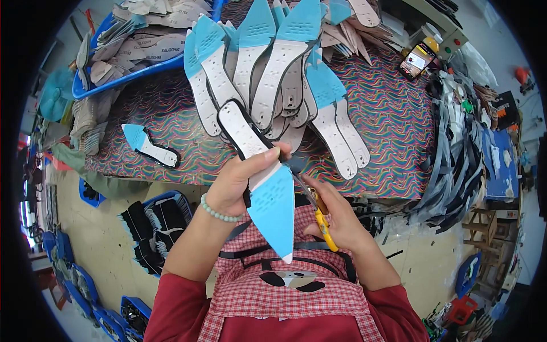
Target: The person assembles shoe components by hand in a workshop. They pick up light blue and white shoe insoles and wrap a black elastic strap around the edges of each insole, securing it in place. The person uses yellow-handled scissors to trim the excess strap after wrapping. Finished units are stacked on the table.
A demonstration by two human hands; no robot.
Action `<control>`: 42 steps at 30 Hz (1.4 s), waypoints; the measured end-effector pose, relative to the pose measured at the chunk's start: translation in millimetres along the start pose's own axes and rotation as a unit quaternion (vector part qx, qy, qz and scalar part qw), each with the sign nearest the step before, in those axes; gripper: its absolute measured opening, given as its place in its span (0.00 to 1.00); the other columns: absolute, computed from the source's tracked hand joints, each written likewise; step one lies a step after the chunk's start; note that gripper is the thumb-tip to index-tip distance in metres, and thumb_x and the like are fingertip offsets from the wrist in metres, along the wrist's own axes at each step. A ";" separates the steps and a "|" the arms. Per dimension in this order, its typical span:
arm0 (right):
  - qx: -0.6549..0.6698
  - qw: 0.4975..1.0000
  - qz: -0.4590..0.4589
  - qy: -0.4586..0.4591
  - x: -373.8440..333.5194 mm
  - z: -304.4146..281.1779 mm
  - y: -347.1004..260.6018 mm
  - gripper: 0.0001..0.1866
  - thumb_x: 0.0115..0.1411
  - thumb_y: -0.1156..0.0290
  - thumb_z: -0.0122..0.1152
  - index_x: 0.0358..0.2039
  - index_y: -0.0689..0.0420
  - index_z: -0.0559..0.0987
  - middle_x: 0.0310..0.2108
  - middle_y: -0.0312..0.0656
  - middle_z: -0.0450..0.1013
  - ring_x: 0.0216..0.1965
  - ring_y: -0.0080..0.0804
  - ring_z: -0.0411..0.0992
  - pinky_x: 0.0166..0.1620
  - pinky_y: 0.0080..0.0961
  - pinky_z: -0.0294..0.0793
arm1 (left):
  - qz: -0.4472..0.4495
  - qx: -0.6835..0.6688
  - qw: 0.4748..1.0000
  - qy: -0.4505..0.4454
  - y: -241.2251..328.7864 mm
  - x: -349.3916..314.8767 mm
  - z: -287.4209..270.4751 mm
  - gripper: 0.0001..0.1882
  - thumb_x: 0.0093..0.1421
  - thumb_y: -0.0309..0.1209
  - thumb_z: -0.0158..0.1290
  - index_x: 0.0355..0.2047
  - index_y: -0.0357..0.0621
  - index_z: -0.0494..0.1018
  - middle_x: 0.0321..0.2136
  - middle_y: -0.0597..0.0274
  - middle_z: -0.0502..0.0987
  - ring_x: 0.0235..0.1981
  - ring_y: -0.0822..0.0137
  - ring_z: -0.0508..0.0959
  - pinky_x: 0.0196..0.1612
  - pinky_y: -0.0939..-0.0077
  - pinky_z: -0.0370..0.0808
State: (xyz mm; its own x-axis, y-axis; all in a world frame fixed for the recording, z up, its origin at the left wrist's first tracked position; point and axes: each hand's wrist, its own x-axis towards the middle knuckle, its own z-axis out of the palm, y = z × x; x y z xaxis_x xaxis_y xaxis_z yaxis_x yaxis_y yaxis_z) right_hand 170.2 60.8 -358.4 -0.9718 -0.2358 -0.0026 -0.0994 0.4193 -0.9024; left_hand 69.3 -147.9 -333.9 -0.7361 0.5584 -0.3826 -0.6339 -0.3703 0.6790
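Note:
My left hand grips a shoe insole around its middle, thumb on top. The insole has a white heel part, a light-blue pointed toe turned toward me, and a black edging strip. In my right hand is a pair of yellow-handled scissors; the blades lie against the insole's right edge near my left fingers. Whether they are cutting there I cannot tell. Just beyond, a heap of similar insoles covers the middle of the table. A single small insole lies apart at the left.
A patterned cloth covers the table. At the back left stands a blue basket of pale insole pieces. A phone leans at the back right, near many hanging dark and grey strips. Below the table's left side sits a bin of black pieces.

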 end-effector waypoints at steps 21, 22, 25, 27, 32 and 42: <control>-0.076 0.986 -0.079 0.129 22.2 9.5 -3.9 0.09 0.59 0.68 0.54 0.31 0.60 0.75 0.27 0.48 0.69 0.29 0.46 0.71 0.31 0.36 0.70 | 0.348 0.401 0.847 -0.027 -48.1 2.6 17.8 0.09 0.60 0.24 0.50 0.39 0.38 0.76 0.40 0.58 0.74 0.45 0.65 0.70 0.48 0.71 0.67; -0.080 0.986 -0.091 0.113 21.9 18.6 5.1 0.09 0.59 0.68 0.54 0.31 0.61 0.75 0.27 0.48 0.69 0.29 0.46 0.71 0.30 0.35 0.70 | 0.347 0.382 0.856 -0.034 -39.8 -5.7 19.3 0.13 0.60 0.25 0.48 0.46 0.39 0.74 0.48 0.53 0.72 0.48 0.62 0.71 0.52 0.70 0.67; -0.010 0.994 -0.095 0.060 11.0 46.9 21.0 0.10 0.60 0.68 0.53 0.28 0.61 0.74 0.25 0.48 0.68 0.26 0.46 0.70 0.29 0.33 0.68 | 0.329 0.013 0.944 -0.009 -12.5 -36.1 27.6 0.32 0.66 0.53 0.35 0.60 0.41 0.54 0.44 0.56 0.72 0.31 0.66 0.74 0.38 0.70 0.75; 0.154 0.986 -0.065 -0.001 8.9 66.7 11.2 0.10 0.63 0.67 0.50 0.28 0.60 0.73 0.24 0.47 0.69 0.25 0.42 0.69 0.30 0.27 0.69 | 0.346 -0.022 0.934 -0.087 -9.4 -38.2 16.8 0.31 0.66 0.51 0.40 0.60 0.43 0.55 0.31 0.64 0.67 0.25 0.70 0.71 0.32 0.73 0.74; 0.386 0.882 0.065 -0.263 -12.8 76.2 4.9 0.12 0.65 0.66 0.47 0.39 0.60 0.75 0.34 0.44 0.74 0.36 0.45 0.72 0.41 0.29 0.72 | 0.177 0.070 0.948 -0.254 10.4 -61.5 14.9 0.27 0.52 0.45 0.60 0.48 0.42 0.70 0.35 0.50 0.78 0.29 0.57 0.80 0.28 0.69 0.78; -0.335 0.927 0.162 0.041 8.7 8.8 49.7 0.25 0.64 0.67 0.47 0.61 0.56 0.61 0.17 0.54 0.71 0.21 0.51 0.74 0.28 0.43 0.72 | 0.246 0.874 0.406 0.101 83.0 -89.1 -158.4 0.36 0.45 0.41 0.61 0.56 0.48 0.67 0.56 0.54 0.66 0.60 0.47 0.61 0.63 0.47 0.52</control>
State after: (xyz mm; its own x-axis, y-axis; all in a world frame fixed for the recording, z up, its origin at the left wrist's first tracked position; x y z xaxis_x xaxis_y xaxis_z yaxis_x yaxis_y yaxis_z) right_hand 158.7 71.9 -407.1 -0.9841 0.0546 -0.1691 0.1177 0.9132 -0.3902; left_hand 44.7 -346.0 -342.7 -0.7875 0.5987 0.1460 0.6097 0.7915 0.0428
